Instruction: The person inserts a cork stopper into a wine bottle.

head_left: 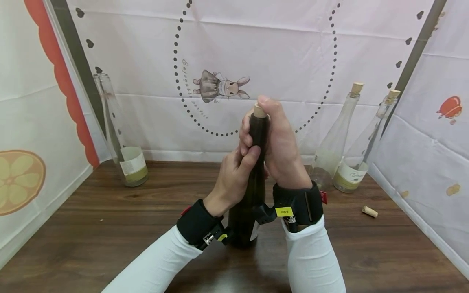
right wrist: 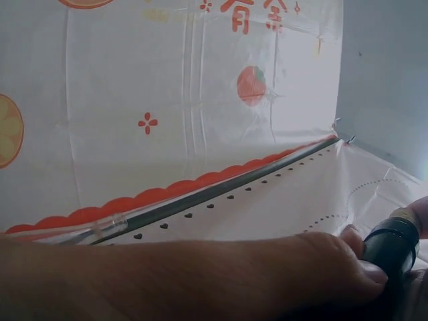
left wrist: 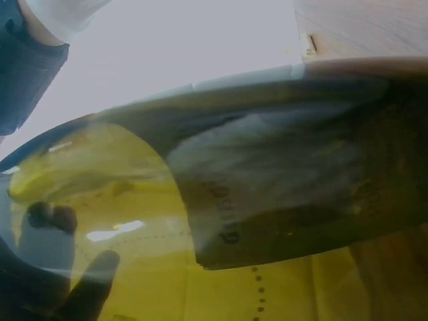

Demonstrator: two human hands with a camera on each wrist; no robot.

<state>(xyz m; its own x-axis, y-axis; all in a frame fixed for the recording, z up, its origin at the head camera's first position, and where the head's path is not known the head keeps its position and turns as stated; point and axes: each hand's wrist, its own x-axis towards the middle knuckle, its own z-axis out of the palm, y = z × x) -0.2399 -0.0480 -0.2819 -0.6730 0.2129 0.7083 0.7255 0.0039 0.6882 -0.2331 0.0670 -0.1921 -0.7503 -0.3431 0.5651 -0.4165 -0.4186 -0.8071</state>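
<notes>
A dark green wine bottle [head_left: 259, 181] stands upright on the table at the middle of the head view, a pale cork [head_left: 259, 111] sticking out of its mouth. My left hand [head_left: 230, 176] grips the neck, thumb lying up along the glass. From the right side, my right hand [head_left: 285, 147] wraps the upper neck, with its thumb at the top of the cork. The left wrist view is mostly filled by the bottle's yellow-green glass [left wrist: 147, 194] and its label [left wrist: 267, 167]. In the right wrist view, the dark neck [right wrist: 390, 246] shows beside the left hand's fingers.
One clear bottle [head_left: 134, 167], without a cork, stands at the back left of the wooden table [head_left: 146, 215]. At the back right are two corked clear bottles, a nearer-left one [head_left: 335, 134] and another [head_left: 351, 175]. A loose cork [head_left: 369, 211] lies on the right. Printed cloth walls [head_left: 293, 49] surround the table.
</notes>
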